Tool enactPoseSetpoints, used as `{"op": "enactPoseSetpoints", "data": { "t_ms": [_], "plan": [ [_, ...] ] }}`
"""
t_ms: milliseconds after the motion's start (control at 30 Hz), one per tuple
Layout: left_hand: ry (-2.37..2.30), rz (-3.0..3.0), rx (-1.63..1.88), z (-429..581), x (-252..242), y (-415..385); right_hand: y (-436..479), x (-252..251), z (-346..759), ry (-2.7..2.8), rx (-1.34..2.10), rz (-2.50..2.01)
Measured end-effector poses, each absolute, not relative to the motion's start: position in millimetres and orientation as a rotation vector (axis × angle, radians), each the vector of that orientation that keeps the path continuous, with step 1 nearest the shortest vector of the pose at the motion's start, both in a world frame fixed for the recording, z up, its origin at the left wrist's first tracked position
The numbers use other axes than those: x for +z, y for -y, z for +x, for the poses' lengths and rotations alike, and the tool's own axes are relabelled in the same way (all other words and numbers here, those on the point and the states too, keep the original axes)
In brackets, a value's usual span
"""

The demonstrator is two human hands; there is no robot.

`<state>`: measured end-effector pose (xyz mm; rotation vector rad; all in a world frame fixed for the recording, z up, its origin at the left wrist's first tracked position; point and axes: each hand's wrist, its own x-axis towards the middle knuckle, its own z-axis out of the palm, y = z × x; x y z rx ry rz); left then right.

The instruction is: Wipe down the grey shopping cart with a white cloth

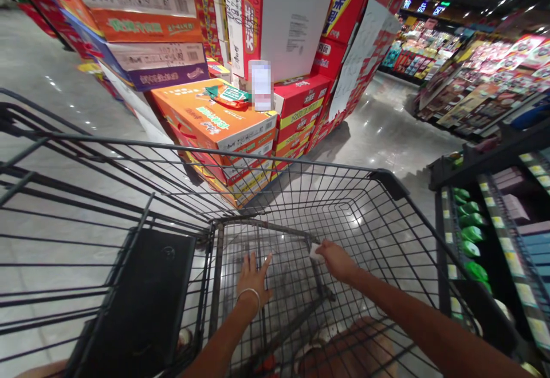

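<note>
Right forearm (429,321) enters from 5 o'clock, closest to the lens; left forearm (219,343) comes up from 6 o'clock. Both reach into a black wire cart (387,183) that fills the lower half of the view. Left hand (252,278): grip released, fingers spread and laid flat against the hinged wire flap (275,232) at the near end of the basket; thin white bracelet (251,293) on the wrist. Right hand (339,260): grip clenched on a small white piece (315,252), pinched at the fingertips just at the flap's right-hand edge, at about 3 o'clock from the left hand. What the piece is cannot be told at this size. Black panel (146,298) at 9 o'clock, beside the flap. Past the cart's far rim, at 12 o'clock, an orange carton (206,114) sits on a tall stack of red and yellow boxes standing on the glossy grey floor (378,132). Shelf (447,172) at 3 o'clock, close to the cart's right side, carrying green packs (472,233).
</note>
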<state>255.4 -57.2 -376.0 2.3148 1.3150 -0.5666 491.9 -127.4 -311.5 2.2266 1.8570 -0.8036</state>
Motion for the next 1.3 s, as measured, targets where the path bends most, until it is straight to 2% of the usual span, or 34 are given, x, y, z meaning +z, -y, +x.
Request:
{"op": "enactPoseSetpoints", "data": {
  "t_ms": [267, 667, 867, 1133, 1300],
  "plan": [
    [-1.304, 2.302, -0.538, 254.6, -378.8, 57.8, 143.8, -328.8, 483.9, -1.666, -0.85, 2.157],
    [-1.299, 2.315, -0.574, 255.9, -378.8, 57.4, 156.9, -336.0, 468.0, -1.667, -1.035, 1.794],
    [-1.296, 2.311, -0.542, 254.9, -378.5, 57.9, 139.0, -324.6, 468.0, -1.635, -1.059, 1.828],
    [-1.302, 2.299, -0.523, 254.5, -381.1, 58.4, 122.4, -310.4, 484.7, -1.69, -0.777, 2.125],
    [-1.298, 2.302, -0.561, 254.7, -384.0, 57.9, 147.7, -323.7, 482.5, -1.642, -0.891, 2.051]
  ]
}}
